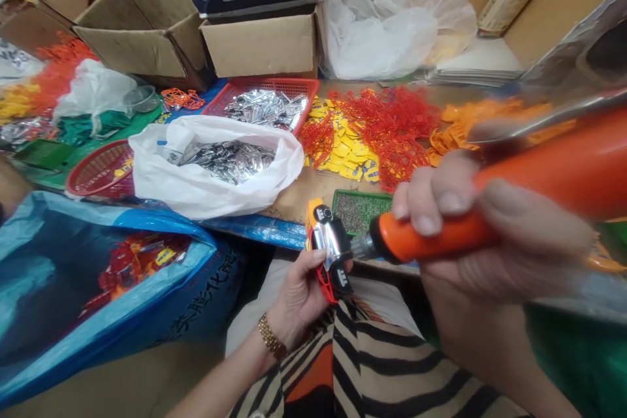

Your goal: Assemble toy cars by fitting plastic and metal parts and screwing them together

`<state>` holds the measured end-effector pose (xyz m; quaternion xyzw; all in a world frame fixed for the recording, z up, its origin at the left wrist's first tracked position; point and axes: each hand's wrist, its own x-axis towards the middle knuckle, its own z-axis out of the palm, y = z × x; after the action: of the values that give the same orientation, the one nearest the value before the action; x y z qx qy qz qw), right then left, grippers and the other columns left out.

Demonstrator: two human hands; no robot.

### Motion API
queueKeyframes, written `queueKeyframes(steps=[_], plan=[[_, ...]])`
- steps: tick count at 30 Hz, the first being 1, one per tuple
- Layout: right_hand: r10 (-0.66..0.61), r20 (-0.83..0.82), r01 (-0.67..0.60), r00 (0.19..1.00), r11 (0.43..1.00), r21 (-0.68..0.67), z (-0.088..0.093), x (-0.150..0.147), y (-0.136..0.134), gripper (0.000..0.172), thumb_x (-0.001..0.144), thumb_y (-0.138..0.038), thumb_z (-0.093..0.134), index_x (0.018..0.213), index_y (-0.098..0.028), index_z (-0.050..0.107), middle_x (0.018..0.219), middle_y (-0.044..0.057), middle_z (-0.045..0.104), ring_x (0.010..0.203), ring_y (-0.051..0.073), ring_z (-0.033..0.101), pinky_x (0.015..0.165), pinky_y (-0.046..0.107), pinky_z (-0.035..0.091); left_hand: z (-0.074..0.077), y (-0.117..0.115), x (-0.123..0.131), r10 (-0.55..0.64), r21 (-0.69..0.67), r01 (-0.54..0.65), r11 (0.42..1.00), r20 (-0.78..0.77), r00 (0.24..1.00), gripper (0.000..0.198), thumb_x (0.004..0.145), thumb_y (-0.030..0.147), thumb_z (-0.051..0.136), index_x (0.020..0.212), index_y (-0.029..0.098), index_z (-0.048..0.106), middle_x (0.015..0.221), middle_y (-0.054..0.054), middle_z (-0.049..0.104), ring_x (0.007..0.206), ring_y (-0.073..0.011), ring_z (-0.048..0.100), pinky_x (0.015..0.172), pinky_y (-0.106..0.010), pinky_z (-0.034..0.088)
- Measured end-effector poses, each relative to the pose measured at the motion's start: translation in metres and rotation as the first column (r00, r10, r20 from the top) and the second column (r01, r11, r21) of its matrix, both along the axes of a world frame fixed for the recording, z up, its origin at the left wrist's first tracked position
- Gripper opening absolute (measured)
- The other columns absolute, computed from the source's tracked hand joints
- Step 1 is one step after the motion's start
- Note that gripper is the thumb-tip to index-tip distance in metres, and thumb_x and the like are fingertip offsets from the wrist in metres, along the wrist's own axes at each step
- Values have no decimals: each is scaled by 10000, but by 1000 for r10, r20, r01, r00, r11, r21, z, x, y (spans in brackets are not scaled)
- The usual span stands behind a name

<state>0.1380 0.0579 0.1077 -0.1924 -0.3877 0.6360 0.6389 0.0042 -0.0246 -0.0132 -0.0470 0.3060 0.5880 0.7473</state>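
Note:
My left hand, a gold watch at its wrist, is closed around a small plastic toy assembly. This piece has a shiny chrome plate, black parts with white markings, and yellow and red edges. An orange electric screwdriver fills my right hand, whose fingers wrap round its body; this side is blurred. The screwdriver's metal nose is right against the toy assembly's right side, but its tip is hidden. Just behind stands a green tray of tiny metal screws.
A white bag of chrome parts sits on the table beside a red basket of more. Yellow pieces, red frames and orange parts lie behind. At left, a blue sack holds coloured pieces. Cardboard boxes line the back.

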Motion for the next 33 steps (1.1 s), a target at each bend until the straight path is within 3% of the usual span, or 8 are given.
queueKeyframes(steps=[11,15,18,21,27,33], plan=[[34,11,-35,999,997,67,-1,-2,2,309,709,-285,788,568,-196,529,579,-51,493,453,81,491,512,257,508,4,-1,4,33,-51,-29,998,75,997,338,595,120,850,878,99,666,756,-59,736,658,-183,688,751,-337,608],[32,-12,-31,999,997,71,-2,-2,2,265,714,-273,794,613,-201,559,586,-50,497,450,83,492,515,261,508,4,-1,4,35,-62,-31,998,58,998,409,557,121,876,902,104,656,762,-62,739,658,-179,687,760,-346,615],[11,-38,-8,999,996,83,-2,-3,0,165,724,-232,790,762,-239,630,584,-57,517,451,95,494,525,267,506,6,0,5,48,-92,-42,995,67,997,463,535,100,883,936,116,651,796,-54,743,682,-169,684,798,-353,613],[-7,-55,11,998,997,80,-2,-4,-1,194,740,-221,775,875,-284,651,587,-60,535,452,107,490,523,276,497,8,0,5,62,-109,-54,993,75,995,514,530,89,880,988,126,649,827,-54,745,693,-171,686,802,-353,612],[15,-32,-14,999,1000,15,-2,-5,-2,183,717,-226,787,715,-252,605,575,-52,536,455,116,493,530,301,495,8,-1,5,54,-79,-49,996,71,996,485,556,94,862,989,125,646,832,-49,735,701,-182,688,798,-357,612],[14,-16,-15,1000,1000,-19,0,-1,-5,190,721,-188,779,801,-275,630,587,-74,569,459,97,506,543,273,500,3,1,2,10,40,-8,999,-48,999,426,621,161,832,1001,145,642,785,-18,721,751,-209,704,811,-371,608]])
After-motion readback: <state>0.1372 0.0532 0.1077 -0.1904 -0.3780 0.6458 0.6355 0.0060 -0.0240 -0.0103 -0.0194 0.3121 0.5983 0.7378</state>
